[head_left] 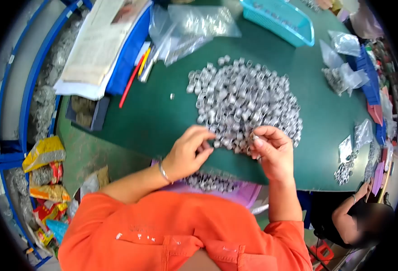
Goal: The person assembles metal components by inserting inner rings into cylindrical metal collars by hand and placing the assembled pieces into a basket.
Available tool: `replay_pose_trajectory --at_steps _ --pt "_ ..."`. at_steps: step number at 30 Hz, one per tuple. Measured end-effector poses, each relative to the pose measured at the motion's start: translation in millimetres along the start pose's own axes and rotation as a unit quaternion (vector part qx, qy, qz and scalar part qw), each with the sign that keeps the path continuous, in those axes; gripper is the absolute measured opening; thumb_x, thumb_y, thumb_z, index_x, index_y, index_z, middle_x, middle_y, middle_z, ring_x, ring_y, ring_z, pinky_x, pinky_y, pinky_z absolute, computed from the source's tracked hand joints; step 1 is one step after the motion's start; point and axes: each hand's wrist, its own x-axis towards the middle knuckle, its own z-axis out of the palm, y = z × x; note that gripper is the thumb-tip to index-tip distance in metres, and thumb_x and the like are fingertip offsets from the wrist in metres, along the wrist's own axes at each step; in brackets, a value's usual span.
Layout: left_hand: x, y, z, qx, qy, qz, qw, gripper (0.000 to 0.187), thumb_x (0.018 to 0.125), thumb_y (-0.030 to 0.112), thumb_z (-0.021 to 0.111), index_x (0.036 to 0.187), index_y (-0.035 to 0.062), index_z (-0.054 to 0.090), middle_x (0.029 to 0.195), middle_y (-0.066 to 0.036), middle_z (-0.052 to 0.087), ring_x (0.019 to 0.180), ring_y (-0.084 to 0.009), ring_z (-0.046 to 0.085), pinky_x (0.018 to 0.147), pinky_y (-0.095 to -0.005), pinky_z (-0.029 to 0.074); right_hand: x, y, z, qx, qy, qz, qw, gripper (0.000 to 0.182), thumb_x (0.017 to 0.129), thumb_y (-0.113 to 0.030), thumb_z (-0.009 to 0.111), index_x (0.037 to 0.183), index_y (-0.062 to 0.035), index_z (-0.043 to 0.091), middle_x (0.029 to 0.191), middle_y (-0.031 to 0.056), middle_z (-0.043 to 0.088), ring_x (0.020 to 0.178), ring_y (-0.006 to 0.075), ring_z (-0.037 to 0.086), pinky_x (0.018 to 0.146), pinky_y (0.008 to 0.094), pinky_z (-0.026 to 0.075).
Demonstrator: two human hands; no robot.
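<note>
Green surface (pixel 162 122) carries heaped metal rings (pixel 246 97) at its middle. The right hand (pixel 275 152) pinches one small piece (pixel 256 137) between its fingers; a loose pinch could drop it. The left hand (pixel 185 155), fingers parted by the heap's near left edge, could scatter rings by brushing.

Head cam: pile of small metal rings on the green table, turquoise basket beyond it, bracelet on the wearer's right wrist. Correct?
Wrong wrist: the head view shows the bracelet on the wrist of the left hand. The rest holds: pile of small metal rings on the green table, turquoise basket beyond it.
</note>
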Motion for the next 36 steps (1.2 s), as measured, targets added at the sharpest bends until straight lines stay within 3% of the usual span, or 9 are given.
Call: replay_pose_trajectory --at_steps 4,10,13,15,18,24,26,29,36 --pt "-3 -5 -1 -0.005 0.001 0.019 1.0 0.027 0.07 -0.006 0.063 0.095 0.0003 0.057 0.094 -0.01 0.053 0.067 -0.012 0.057 0.057 -0.0217 0.048 73 -47 -6 -0.123 0.031 -0.051 0.991 0.02 0.077 -0.008 0.063 0.092 0.0038 0.056 0.076 0.0067 0.058 0.06 0.0127 0.054 0.051 0.0235 0.044" --pt "-6 -6 0 0.0 0.028 0.024 0.999 0.02 0.071 -0.004 0.063 0.09 0.0004 0.058 0.087 -0.009 0.056 0.065 -0.012 0.056 0.055 -0.0219 0.046 215 -103 -20 -0.074 0.048 -0.193 0.977 0.011 0.078 -0.009 0.062 0.085 -0.001 0.058 0.072 0.0032 0.058 0.061 0.0117 0.051 0.057 0.0213 0.041" --pt "-6 -7 -1 0.004 0.043 0.023 0.999 0.014 0.073 -0.004 0.061 0.087 -0.0006 0.059 0.084 -0.009 0.057 0.064 -0.0124 0.055 0.055 -0.0221 0.045 251 -117 -40 -0.038 0.118 -0.2 0.972 0.024 0.081 -0.004 0.057 0.101 0.0088 0.052 0.095 0.0143 0.058 0.086 0.0239 0.06 0.076 0.0273 0.05" --pt "-5 -7 -2 -0.003 0.042 0.018 0.999 0.014 0.073 -0.004 0.061 0.086 -0.0011 0.059 0.085 -0.009 0.057 0.063 -0.0118 0.055 0.055 -0.0216 0.045 254 -115 -59 -0.039 0.148 -0.182 0.971 0.026 0.083 -0.005 0.054 0.104 0.0086 0.051 0.098 0.0142 0.058 0.086 0.0224 0.06 0.072 0.0269 0.05" --pt "-5 -10 0 -0.004 0.043 0.025 0.999 0.013 0.073 -0.003 0.061 0.086 0.0001 0.059 0.083 -0.007 0.056 0.06 -0.0104 0.053 0.053 -0.0216 0.044 181 -102 -56 -0.135 0.094 -0.185 0.969 0.025 0.084 -0.006 0.053 0.106 0.007 0.052 0.1 0.013 0.059 0.087 0.0198 0.06 0.07 0.0255 0.049" --pt "0 -5 2 0.051 -0.011 0.037 0.998 0.024 0.068 0.001 0.067 0.091 0.0042 0.06 0.089 -0.006 0.056 0.062 -0.0109 0.053 0.052 -0.0218 0.043 -1 -17 -65 -0.399 0.167 -0.236 0.87 0.007 0.079 -0.002 0.06 0.085 0.0005 0.059 0.072 -0.0003 0.056 0.062 0.0052 0.048 0.056 0.0181 0.04" --pt "3 -8 7 0.149 -0.004 0.158 0.976 0.028 0.065 0.004 0.07 0.091 0.0055 0.061 0.087 -0.007 0.056 0.065 -0.015 0.053 0.053 -0.0244 0.044 -40 10 -62 -0.47 0.134 -0.241 0.838 0.011 0.072 -0.001 0.066 0.079 -0.001 0.058 0.069 0.0017 0.054 0.058 0.0071 0.047 0.052 0.0184 0.039" --pt "0 -9 11 0.146 -0.033 0.114 0.982 0.026 0.064 0.005 0.07 0.088 0.0054 0.06 0.084 -0.006 0.056 0.066 -0.0178 0.053 0.055 -0.0267 0.044 -62 41 -41 -0.541 0.103 -0.226 0.803 0.026 0.066 0.0 0.07 0.089 -0.0006 0.06 0.083 0.0089 0.055 0.065 0.0167 0.052 0.055 0.0263 0.043" --pt "-5 0 9 0.084 -0.006 0.075 0.994 0.031 0.063 0.007 0.073 0.09 0.0046 0.059 0.086 -0.006 0.054 0.057 -0.0147 0.046 0.054 -0.0233 0.042 -46 58 -11 -0.52 0.109 -0.324 0.783 0.021 0.068 0.003 0.066 0.087 -0.0008 0.061 0.079 0.0098 0.052 0.069 0.024 0.052 0.061 0.0312 0.043"
